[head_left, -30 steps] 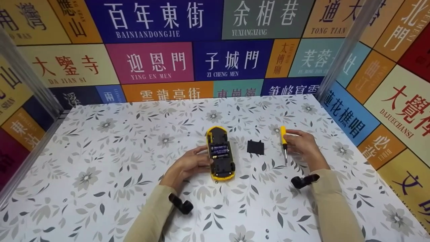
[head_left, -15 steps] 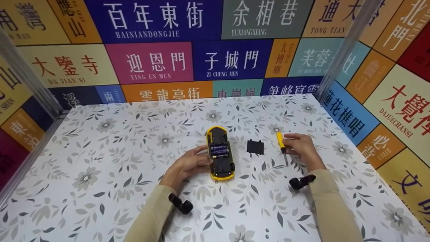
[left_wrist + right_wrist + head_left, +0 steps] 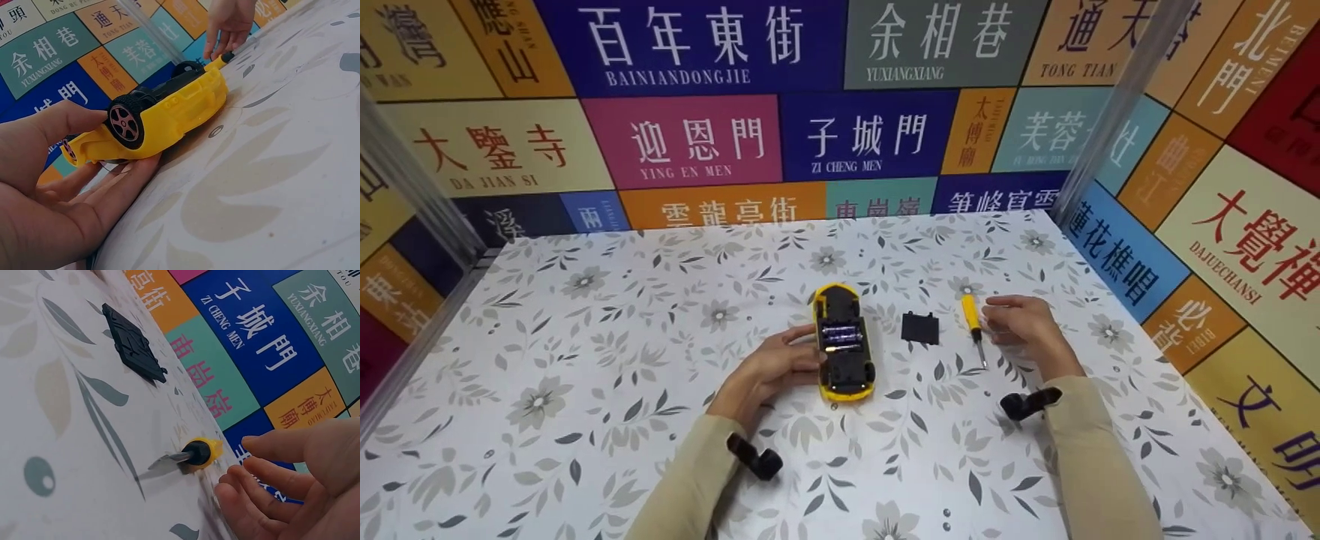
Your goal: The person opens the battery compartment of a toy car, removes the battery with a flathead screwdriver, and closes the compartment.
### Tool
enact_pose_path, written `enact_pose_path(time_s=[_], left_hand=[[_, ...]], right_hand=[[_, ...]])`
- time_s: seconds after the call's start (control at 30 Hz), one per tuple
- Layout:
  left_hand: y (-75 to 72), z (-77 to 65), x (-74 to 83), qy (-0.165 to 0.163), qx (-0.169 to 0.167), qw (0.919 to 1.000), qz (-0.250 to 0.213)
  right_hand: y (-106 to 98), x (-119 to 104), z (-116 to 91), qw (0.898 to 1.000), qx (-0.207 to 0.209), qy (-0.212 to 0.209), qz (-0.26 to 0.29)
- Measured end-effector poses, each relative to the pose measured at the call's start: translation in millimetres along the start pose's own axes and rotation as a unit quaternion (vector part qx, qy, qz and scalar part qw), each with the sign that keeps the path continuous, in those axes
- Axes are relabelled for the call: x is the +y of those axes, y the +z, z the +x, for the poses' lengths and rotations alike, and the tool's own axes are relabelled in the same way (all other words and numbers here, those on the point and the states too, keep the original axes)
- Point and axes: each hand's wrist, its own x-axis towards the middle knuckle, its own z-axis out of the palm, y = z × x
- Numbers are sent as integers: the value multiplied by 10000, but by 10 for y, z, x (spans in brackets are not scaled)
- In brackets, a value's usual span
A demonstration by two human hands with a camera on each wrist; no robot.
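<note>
A yellow toy car [image 3: 843, 342] lies wheels up, its black underside showing an uncovered battery compartment with batteries [image 3: 841, 334] in it. My left hand [image 3: 771, 367] grips the car's left side; in the left wrist view the thumb presses near a wheel [image 3: 125, 122] and the fingers reach beneath the body. Right of the car lies a black battery cover [image 3: 920, 328]. Beyond it a screwdriver [image 3: 971, 319] with a yellow handle rests on the table, shaft towards me. Just right of its handle is my right hand [image 3: 1024, 326], fingers loosely bent with nothing between them.
A white cloth with grey flowers and leaves covers the table [image 3: 607, 330]. Panels with coloured sign blocks [image 3: 690, 139] stand along the back and both sides. Clear corner posts [image 3: 1110, 120] rise at the back corners. Each wrist carries a black camera [image 3: 1030, 403].
My right hand has let go of the screwdriver, which now lies on the table further left and tilted. The left hand still holds the car in place. The head view has shifted slightly.
</note>
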Motion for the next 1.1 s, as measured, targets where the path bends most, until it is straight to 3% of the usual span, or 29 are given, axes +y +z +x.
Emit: enact_pose_path(time_s=[0.37, 0.63, 0.9, 1.1], left_hand=[[4, 11, 15, -107, 123, 9999, 16], [39, -22, 80, 84, -117, 9999, 64], [147, -130, 170, 331, -571, 9977, 146], [194, -170, 194, 320, -970, 9940, 398]], right_hand=[[109, -174, -132, 9980, -61, -481, -398], [285, -332, -297, 9932, -234, -1089, -345], [528, -440, -467, 9822, -904, -1647, -26], [666, -462, -545, 9735, -1507, -1714, 134]])
